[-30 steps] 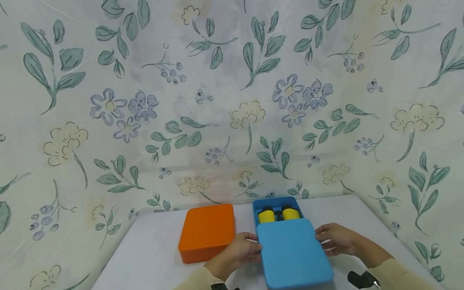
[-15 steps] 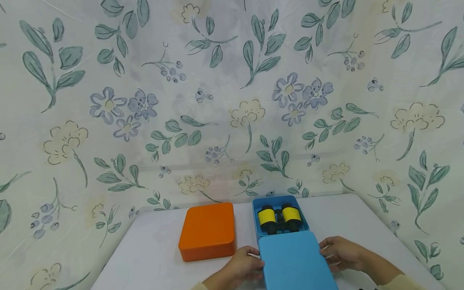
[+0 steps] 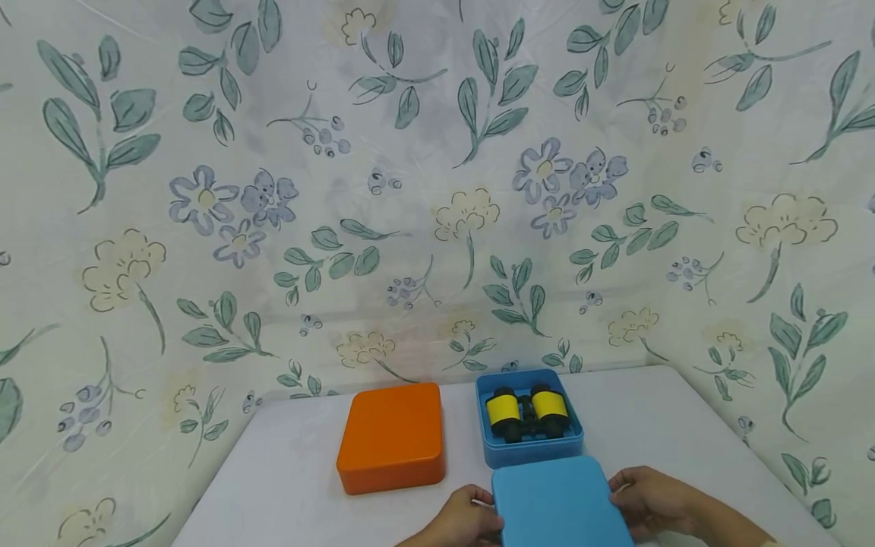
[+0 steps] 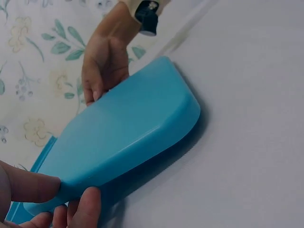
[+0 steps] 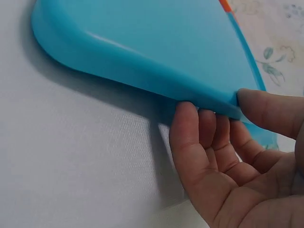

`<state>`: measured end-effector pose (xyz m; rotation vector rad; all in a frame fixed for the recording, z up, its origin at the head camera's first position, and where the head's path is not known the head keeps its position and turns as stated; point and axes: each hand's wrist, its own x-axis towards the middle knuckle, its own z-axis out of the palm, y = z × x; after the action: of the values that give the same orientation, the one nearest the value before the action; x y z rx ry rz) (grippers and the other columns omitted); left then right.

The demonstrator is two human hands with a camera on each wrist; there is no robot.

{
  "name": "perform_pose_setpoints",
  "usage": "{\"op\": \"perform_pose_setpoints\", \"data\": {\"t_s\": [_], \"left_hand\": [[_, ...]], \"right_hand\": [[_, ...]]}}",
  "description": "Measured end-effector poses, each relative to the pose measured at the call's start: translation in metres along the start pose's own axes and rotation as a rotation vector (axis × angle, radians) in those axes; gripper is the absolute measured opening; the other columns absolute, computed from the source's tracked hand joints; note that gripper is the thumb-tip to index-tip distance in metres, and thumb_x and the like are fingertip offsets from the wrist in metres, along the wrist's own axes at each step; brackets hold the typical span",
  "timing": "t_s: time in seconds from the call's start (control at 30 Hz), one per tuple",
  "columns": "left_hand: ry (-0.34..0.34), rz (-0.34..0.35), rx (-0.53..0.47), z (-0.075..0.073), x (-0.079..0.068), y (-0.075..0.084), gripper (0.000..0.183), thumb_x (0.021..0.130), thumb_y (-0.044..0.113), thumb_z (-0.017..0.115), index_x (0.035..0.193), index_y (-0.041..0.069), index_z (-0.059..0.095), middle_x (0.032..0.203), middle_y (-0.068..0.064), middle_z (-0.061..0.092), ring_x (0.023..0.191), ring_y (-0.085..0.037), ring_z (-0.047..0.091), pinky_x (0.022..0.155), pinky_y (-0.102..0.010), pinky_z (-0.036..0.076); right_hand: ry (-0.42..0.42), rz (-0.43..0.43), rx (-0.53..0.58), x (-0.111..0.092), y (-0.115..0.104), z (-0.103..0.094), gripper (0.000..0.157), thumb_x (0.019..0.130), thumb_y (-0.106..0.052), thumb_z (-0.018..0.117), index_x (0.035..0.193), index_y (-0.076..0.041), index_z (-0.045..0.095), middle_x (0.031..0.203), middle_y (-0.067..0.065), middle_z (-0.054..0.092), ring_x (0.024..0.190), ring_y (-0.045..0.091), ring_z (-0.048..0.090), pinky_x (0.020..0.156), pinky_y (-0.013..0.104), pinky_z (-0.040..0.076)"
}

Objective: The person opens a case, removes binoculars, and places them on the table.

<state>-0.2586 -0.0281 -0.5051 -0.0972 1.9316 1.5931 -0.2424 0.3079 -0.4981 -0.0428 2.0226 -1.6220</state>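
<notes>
A light blue lid (image 3: 557, 501) is held level between both hands, just in front of the blue box (image 3: 533, 453). My left hand (image 3: 465, 518) grips its left edge, thumb on top and fingers curled beneath. At the right edge my right hand (image 3: 652, 501) pinches it the same way; the right wrist view shows those fingers (image 5: 185, 126) bent under the rim. Black binoculars (image 3: 528, 414) with yellow barrels lie inside the uncovered box. In the left wrist view the lid (image 4: 123, 123) has a shadow beneath it on the white surface.
To the left of the blue box stands a closed orange box (image 3: 392, 437). The white table (image 3: 287, 471) ends at the back against a hanging cloth (image 3: 410, 190) printed with flowers and leaves.
Both hands have drawn the lid toward me, off the blue box. The binoculars, half covered before, now show fully. The boxes stay where they were.
</notes>
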Motion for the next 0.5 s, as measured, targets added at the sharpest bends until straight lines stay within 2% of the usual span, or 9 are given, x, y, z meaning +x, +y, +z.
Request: {"op": "perform_pose_setpoints", "data": {"t_s": [0.2,0.33,0.5], "left_hand": [[-0.041,-0.030,0.026,-0.008,0.029,-0.023,0.030,0.086,0.012,0.073,0.107,0.003,0.052,0.094,-0.014,0.058,0.083,-0.025,0.062,0.074,-0.037,0.057],[-0.005,0.004,0.086,-0.006,0.029,-0.025,0.027,0.088,0.011,0.071,0.105,0.002,0.053,0.092,-0.013,0.059,0.082,-0.024,0.062,0.076,-0.038,0.056],[0.051,0.043,0.204,0.001,0.005,-0.010,0.019,0.089,0.009,0.070,0.099,0.001,0.056,0.087,-0.010,0.058,0.077,-0.021,0.058,0.075,-0.036,0.056]], "right_hand": [[0.027,0.004,-0.051,-0.003,0.000,0.005,0.024,0.094,-0.007,0.055,0.109,0.011,0.054,0.093,0.016,0.063,0.085,0.028,0.065,0.073,0.044,0.057],[0.064,0.009,-0.099,-0.002,0.000,0.008,0.021,0.092,-0.006,0.056,0.106,0.010,0.056,0.090,0.016,0.062,0.082,0.027,0.065,0.070,0.043,0.057],[0.116,0.015,-0.173,-0.002,-0.002,0.015,0.017,0.090,-0.005,0.057,0.102,0.007,0.058,0.084,0.014,0.062,0.075,0.024,0.065,0.063,0.036,0.057]]}}
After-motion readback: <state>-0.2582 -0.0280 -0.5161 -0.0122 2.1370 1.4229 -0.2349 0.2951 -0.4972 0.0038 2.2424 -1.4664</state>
